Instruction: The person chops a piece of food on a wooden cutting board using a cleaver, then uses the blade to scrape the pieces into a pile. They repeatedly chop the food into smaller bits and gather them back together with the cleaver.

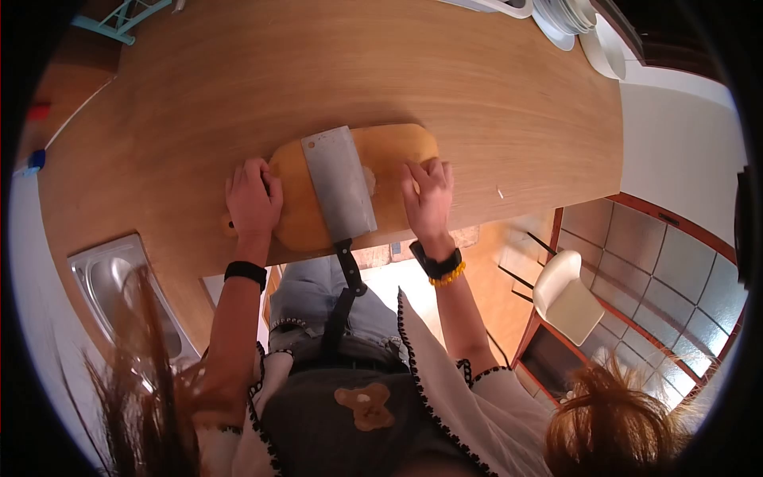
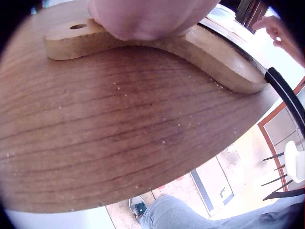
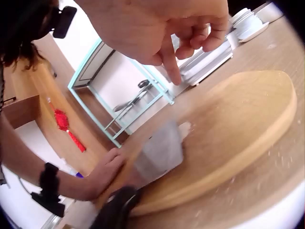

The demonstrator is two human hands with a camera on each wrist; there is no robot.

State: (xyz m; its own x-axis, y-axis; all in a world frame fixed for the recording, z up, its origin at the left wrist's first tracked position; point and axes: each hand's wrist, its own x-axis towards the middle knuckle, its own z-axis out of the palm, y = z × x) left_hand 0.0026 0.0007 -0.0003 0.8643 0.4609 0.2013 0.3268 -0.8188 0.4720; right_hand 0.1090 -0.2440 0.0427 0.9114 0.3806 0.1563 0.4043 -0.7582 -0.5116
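A wooden cutting board (image 1: 397, 147) lies at the counter's front edge. Across it rests a cleaver (image 1: 338, 179), its black handle (image 2: 286, 98) jutting past that edge. My left hand (image 1: 254, 199) grips the board's left end; in the left wrist view the hand (image 2: 152, 16) covers part of the board's holed handle (image 2: 62, 43). Above the board's right part, my right hand (image 1: 429, 199) holds nothing; in the right wrist view the hand (image 3: 157, 33) has one finger pointing down, the others loosely bent. A small pale piece (image 3: 185, 129) sits beside the blade.
White crumbs dot the wooden counter (image 2: 119, 119) near the board. A sink (image 1: 131, 286) is at the left, stacked dishes (image 1: 560, 20) stand at the back right, and a turquoise rack (image 3: 95, 114) shows behind. A white chair (image 1: 564, 294) stands on the floor at right.
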